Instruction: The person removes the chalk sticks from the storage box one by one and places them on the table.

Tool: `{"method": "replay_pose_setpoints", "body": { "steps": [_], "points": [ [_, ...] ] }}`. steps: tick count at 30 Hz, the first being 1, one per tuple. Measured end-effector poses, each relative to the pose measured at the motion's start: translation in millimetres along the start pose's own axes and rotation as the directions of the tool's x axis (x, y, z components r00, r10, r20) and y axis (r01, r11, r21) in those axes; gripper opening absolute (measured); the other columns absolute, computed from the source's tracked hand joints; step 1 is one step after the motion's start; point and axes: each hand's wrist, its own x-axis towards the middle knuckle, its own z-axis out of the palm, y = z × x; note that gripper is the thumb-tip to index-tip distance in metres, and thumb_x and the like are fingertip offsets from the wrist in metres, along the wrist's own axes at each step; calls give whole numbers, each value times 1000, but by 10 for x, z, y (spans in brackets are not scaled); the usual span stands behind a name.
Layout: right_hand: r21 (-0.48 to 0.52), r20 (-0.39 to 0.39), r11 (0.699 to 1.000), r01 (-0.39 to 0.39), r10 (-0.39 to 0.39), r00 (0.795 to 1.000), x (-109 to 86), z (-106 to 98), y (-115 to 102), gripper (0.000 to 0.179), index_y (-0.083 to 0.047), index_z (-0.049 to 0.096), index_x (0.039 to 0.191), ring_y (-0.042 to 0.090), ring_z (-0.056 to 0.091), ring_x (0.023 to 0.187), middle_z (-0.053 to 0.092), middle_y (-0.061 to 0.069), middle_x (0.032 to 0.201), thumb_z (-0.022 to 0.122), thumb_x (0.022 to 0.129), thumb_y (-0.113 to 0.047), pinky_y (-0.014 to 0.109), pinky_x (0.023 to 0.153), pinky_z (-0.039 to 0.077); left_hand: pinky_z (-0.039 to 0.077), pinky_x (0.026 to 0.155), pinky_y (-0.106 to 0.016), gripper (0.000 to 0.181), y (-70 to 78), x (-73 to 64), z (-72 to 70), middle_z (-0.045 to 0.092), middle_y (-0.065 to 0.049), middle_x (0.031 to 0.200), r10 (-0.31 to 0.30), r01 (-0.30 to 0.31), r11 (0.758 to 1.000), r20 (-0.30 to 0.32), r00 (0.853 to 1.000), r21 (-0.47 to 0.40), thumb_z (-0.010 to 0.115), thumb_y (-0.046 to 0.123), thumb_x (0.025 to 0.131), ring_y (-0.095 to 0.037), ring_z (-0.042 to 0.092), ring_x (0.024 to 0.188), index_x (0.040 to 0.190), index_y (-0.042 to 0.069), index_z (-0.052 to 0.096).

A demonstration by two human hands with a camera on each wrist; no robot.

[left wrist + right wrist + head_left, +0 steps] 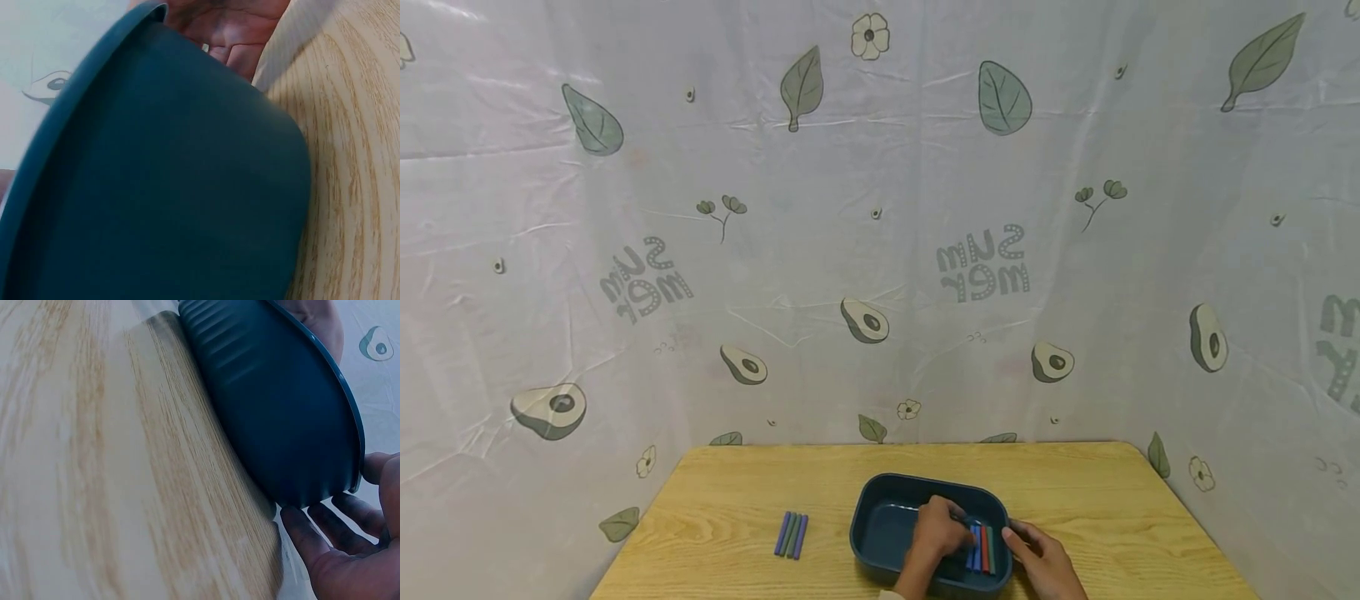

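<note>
A dark blue rectangular bin point(880, 533) stands on the table. Inside its right end, several thin coloured sticks point(985, 550), blue, red and green, lie side by side. My left hand point(938, 532) reaches down into the bin just left of these sticks, fingers bent; the fingertips are hidden, so whether they hold a stick does not show. With the thumb at the rim and the fingers against the outer wall, my right hand point(1043, 560) grips the bin's right end. In the right wrist view, that hand's fingers point(340, 531) touch the bin wall point(281, 419).
To the left of the bin, several purple and green sticks point(791, 535) lie in a row on the wooden table point(722, 500). A pale printed curtain point(805, 250) hangs behind the table and along its sides.
</note>
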Motion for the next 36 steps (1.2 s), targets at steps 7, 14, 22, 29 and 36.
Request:
{"method": "replay_pose_setpoints", "body": {
  "steps": [7, 14, 22, 29, 36],
  "points": [
    [-3, 28, 999, -34, 34, 999, -3, -4, -10, 71, 7, 53, 137, 39, 59, 121, 57, 28, 135, 59, 96, -50, 45, 91, 55, 56, 75, -43, 34, 47, 3, 58, 71, -3, 84, -23, 25, 996, -19, 1000, 91, 94, 8, 58, -25, 65, 79, 88, 13, 77],
    [-84, 13, 996, -3, 5, 1000, 2, -14, -12, 69, 5, 56, 136, 35, 61, 116, 62, 24, 130, 59, 96, -52, 44, 91, 55, 54, 84, -49, 34, 62, 13, 78, 70, -2, 82, -38, 38, 994, 0, 999, 102, 94, 6, 57, -30, 64, 85, 85, 14, 77],
    [-86, -29, 996, 15, -18, 999, -6, 6, -14, 61, 5, 59, 132, 28, 64, 109, 65, 21, 125, 62, 96, -44, 38, 86, 57, 54, 82, -46, 29, 22, 21, 71, 70, 2, 78, -1, 1, 994, 1, 1000, 106, 91, 4, 59, -21, 63, 78, 83, 15, 79],
    [-54, -23, 998, 18, -19, 1000, -9, 16, -27, 62, 7, 57, 133, 30, 63, 112, 64, 23, 126, 61, 97, -43, 39, 87, 57, 54, 76, -43, 23, 17, 24, 51, 68, 1, 78, -28, 27, 996, 8, 1000, 85, 84, 5, 60, -21, 59, 74, 80, 16, 78],
    [-40, -15, 999, -6, 5, 1000, 6, 22, -12, 66, 6, 56, 135, 33, 62, 115, 63, 24, 129, 62, 96, -46, 38, 87, 57, 55, 74, -43, 23, 9, 9, -8, 70, 0, 82, -52, 50, 998, 31, 998, 39, 85, 5, 63, -22, 62, 78, 83, 15, 79]
  ]
}}
